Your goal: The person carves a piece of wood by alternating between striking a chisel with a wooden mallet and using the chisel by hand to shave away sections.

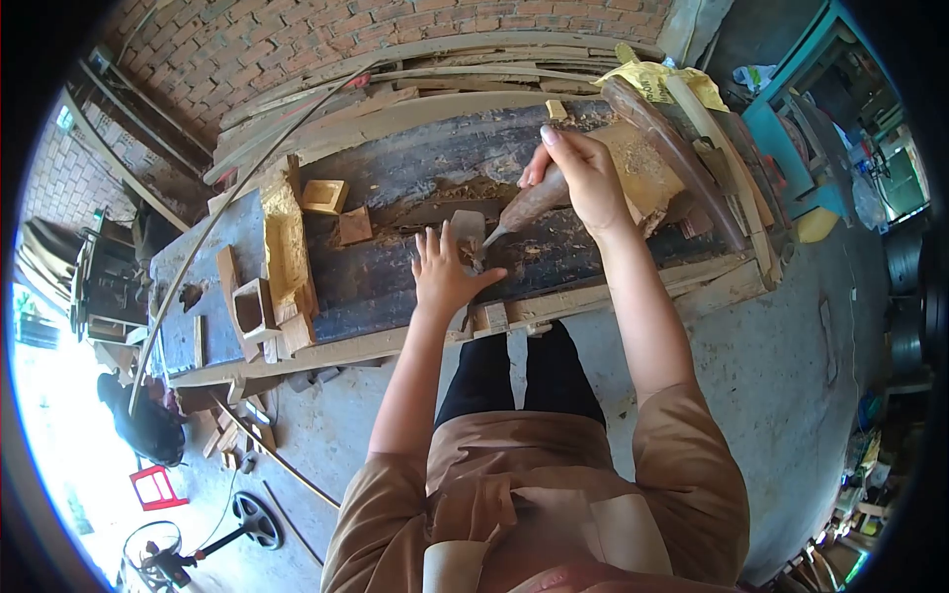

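Note:
My right hand (583, 178) is closed around the upper end of a thick, worn wooden-handled tool (534, 206), thumb on the outside. The handle slants down to the left into a narrow metal shank, whose tip is too small to make out. Beside that tip, my left hand (445, 275) rests with fingers and thumb spread on the dark workbench (386, 282). A pale grey flat piece (469, 227) lies just past its fingertips, partly hidden by them. Whether the left palm presses on anything cannot be seen.
Hollowed wooden blocks (325, 196) and a small wooden box (254, 308) sit to the left. A long carved brown wooden piece (677, 158) lies at right near a yellow bag (660, 79). Planks (445, 74) line the brick wall; a thin strip (237, 198) crosses the bench's left.

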`<state>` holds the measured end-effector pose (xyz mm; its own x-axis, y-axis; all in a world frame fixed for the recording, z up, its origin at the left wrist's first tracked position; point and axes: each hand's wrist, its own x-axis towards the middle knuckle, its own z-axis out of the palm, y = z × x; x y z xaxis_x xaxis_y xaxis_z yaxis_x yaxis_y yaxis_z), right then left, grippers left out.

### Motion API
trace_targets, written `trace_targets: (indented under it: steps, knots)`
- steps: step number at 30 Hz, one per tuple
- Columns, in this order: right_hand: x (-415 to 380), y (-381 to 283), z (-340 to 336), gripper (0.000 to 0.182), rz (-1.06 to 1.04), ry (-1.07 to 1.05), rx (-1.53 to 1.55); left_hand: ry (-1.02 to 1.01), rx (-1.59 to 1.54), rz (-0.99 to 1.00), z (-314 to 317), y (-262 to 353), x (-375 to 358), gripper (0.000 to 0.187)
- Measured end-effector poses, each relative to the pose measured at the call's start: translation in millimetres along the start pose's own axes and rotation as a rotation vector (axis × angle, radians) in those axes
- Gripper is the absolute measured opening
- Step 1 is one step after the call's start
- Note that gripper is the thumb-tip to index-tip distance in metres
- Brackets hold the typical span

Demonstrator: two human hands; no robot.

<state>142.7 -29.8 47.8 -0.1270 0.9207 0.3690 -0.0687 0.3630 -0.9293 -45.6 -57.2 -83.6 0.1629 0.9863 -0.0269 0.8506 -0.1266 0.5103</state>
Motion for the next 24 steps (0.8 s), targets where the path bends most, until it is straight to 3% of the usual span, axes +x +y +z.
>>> trace_targets:
  steps: [3, 7, 18, 24]
  knots:
    - [-6.5, -7.0, 7.2, 0.037, 0.092, 0.031, 0.035, -0.018, 0.159, -0.065, 18.9, -9.2, -11.2, 0.109]
    - [-10.4, -4.6, 5.8, 0.037, 0.082, 0.082, 0.056, 0.040, 0.120, -0.105, 29.3, -11.4, -9.0, 0.095]
    - [-67.4, 23.2, -45.2, 0.035, 0.213, 0.403, 0.338, 0.022, 0.137, -0.138, 27.0, -9.8, -7.1, 0.092]
    - [-104.9, 50.0, -38.3, 0.032, 0.071, 0.463, 0.344, 0.026, 0.109, -0.160, 27.3, -9.9, -7.1, 0.092]
